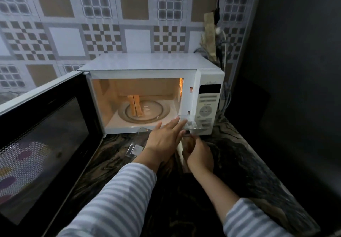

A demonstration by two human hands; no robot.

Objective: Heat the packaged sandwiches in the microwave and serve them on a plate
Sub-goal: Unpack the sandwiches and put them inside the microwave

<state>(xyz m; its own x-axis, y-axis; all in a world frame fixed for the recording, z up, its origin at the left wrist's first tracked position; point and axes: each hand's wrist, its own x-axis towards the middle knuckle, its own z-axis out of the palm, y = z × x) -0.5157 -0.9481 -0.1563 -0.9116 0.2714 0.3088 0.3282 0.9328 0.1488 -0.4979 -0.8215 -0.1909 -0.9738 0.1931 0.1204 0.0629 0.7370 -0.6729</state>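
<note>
Roughly halfway through loading: microwave [147, 93] door open, two sandwiches [136, 107] upright on the turntable far left, my left hand [164, 141] flat against clear packaging [191, 124], right hand [200, 155] curled on another sandwich [186, 144]; heating, plating not started.

Ahead of our hands, white microwave's lit cavity [140, 96] open, upright sandwich halves [135, 107] on glass turntable, swung-out black door [42, 144] blocking left.
</note>
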